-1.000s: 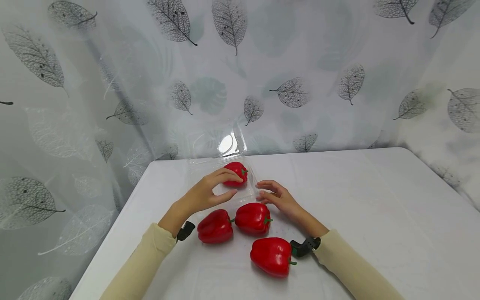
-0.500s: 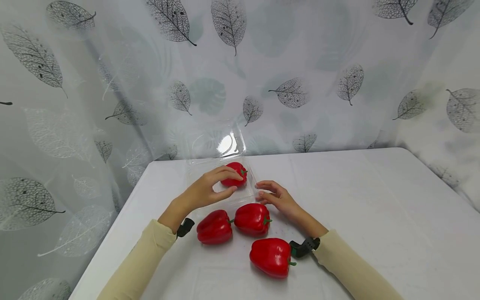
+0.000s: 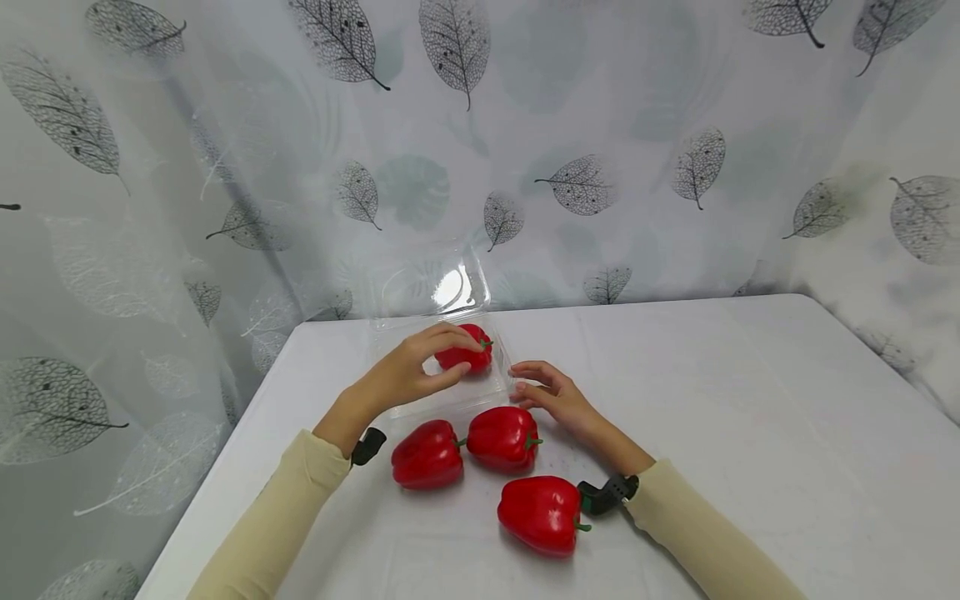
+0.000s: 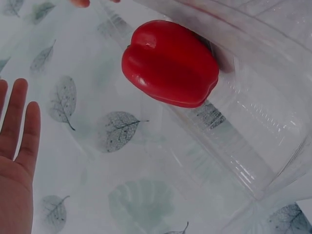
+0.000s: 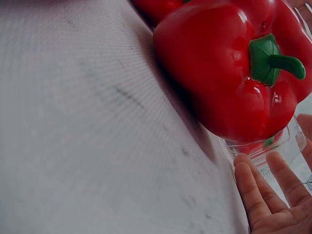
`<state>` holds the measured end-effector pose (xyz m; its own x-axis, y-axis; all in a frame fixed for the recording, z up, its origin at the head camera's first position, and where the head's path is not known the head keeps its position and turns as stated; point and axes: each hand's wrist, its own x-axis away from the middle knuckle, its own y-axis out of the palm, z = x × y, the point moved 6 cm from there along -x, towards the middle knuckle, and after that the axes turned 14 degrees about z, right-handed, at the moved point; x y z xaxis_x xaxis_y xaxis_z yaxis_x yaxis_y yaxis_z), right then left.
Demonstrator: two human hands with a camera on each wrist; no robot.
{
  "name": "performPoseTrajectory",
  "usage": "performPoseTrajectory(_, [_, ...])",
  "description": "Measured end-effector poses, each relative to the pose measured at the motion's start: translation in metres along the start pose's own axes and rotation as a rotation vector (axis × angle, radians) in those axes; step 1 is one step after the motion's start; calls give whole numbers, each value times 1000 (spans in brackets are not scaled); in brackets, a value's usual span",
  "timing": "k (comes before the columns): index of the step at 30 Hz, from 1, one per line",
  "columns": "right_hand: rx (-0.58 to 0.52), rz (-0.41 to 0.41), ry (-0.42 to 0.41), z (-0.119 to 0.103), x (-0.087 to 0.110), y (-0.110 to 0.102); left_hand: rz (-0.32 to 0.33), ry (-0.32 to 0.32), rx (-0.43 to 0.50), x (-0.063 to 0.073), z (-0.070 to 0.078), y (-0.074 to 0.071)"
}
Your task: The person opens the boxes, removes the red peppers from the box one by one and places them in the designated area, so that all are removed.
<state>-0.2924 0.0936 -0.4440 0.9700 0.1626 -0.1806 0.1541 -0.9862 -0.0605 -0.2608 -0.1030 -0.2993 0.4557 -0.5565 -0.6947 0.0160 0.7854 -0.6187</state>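
Note:
A red bell pepper [image 3: 464, 350] lies in a clear plastic box [image 3: 480, 392], whose lid [image 3: 427, 287] stands raised at the back. My left hand [image 3: 408, 367] hovers over the box with fingers extended, partly covering that pepper in the head view. In the left wrist view, a gap separates the hand [image 4: 17, 146] from the pepper [image 4: 170, 63]. Beside the box's right edge is my right hand [image 3: 551, 393], its fingers loosely bent and holding nothing; whether they touch the plastic cannot be told. The right wrist view shows its fingers [image 5: 253, 190] near the box edge.
Two more red peppers, a left one [image 3: 427, 455] and a right one [image 3: 504, 439], lie just in front of the box. Another pepper [image 3: 542, 515] rests nearer, by the right wrist's camera. A white cloth covers the table [image 3: 720, 417]; a leaf-patterned curtain [image 3: 637, 100] hangs behind.
My left hand has shifted slightly left and up, away from the pepper in the box, which shows more of its left side. The right hand stays in place.

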Motion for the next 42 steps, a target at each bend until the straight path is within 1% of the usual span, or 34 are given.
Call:
performPoseTrajectory(7, [-17, 4, -4, -4, 1, -1, -9, -29, 2, -6, -3, 1])
performPoseTrajectory(14, [-5, 5, 6, -2, 3, -2, -8, -32, 13, -6, -11, 4])
performPoseTrajectory(23, [2, 7, 15, -2, 4, -3, -10, -42, 17, -10, -21, 5])
performPoseTrajectory(34, [8, 1, 25, -1, 2, -2, -6, -106, 19, -11, -37, 5])
performPoseTrajectory(42, [14, 11, 29, -1, 4, 0, -3, -128, 23, -12, -41, 6])
